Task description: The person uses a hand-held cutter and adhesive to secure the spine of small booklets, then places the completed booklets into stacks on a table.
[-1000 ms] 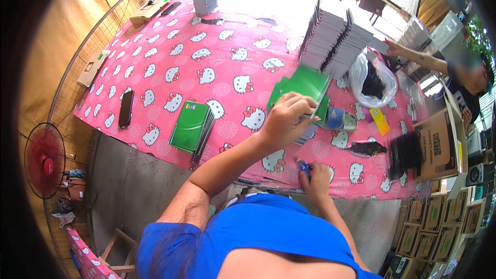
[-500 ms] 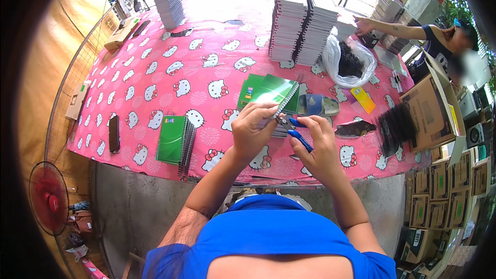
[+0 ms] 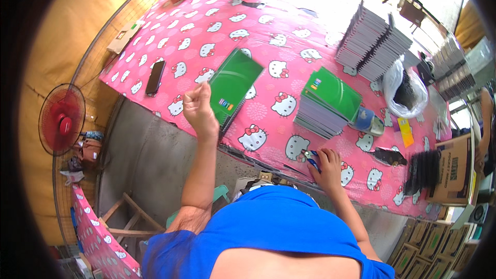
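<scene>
My left hand point(image 3: 200, 108) is raised with its fingers curled into a fist, at the left edge of a green spiral notebook point(image 3: 235, 80). Whatever it holds, if anything, is hidden. That notebook is slightly blurred and lies over another one on the pink table. My right hand point(image 3: 327, 172) rests near the table's front edge, closed round blue-handled pliers point(image 3: 312, 159), whose metal jaws point away to the left. Beyond it stands a stack of notebooks point(image 3: 323, 116) with green covers on top.
Tall notebook stacks point(image 3: 369, 41) stand at the back right, beside a white plastic bag point(image 3: 405, 93) with black contents. A phone point(image 3: 155, 78) lies at left. Black spiral coils point(image 3: 421, 173) sit by a cardboard box point(image 3: 450, 168). A red fan point(image 3: 63, 120) stands off the table.
My left hand has moved left from the notebook stack to the smaller pile. The right hand has lowered to the table with the pliers. The view has turned left.
</scene>
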The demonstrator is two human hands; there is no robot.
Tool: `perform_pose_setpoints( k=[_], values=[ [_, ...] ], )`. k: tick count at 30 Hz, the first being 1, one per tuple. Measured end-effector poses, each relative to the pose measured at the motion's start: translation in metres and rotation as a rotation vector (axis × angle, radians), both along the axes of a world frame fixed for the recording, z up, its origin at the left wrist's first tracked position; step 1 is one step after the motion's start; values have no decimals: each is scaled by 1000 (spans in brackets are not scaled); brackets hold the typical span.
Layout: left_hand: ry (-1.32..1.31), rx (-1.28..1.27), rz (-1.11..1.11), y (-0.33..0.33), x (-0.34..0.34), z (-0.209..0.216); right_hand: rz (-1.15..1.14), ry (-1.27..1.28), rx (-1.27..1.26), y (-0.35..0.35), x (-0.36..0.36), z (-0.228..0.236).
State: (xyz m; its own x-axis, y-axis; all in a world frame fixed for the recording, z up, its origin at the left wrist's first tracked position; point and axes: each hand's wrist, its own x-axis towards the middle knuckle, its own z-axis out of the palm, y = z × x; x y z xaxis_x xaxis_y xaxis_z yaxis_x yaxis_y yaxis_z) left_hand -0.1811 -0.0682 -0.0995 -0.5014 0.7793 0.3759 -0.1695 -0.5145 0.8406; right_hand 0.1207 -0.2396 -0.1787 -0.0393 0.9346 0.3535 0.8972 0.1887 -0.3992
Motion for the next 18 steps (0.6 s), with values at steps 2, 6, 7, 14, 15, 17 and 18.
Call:
perform_pose_setpoints(
  k=[2, 6, 7, 14, 15, 17, 18],
  values=[
    [171, -209, 95, -3, -55, -59, 92, -24, 31, 6, -11, 4],
    [207, -316, 152, -11, -78, -84, 329, 349, 18, 65, -62, 33],
    [134, -259, 140, -8, -70, -83, 400, 405, 110, 88, -81, 35],
    [91, -84, 193, 1, -46, -93, 87, 981, 44, 231, -187, 24],
    [103, -115, 211, 2, -47, -92, 73, 1007, 42, 234, -198, 21],
    [57, -146, 152, -1, -54, -97, 57, 1049, 36, 238, -218, 14],
    [34, -160, 120, 0, -56, -99, 56, 1086, 67, 241, -225, 12]
  ],
)
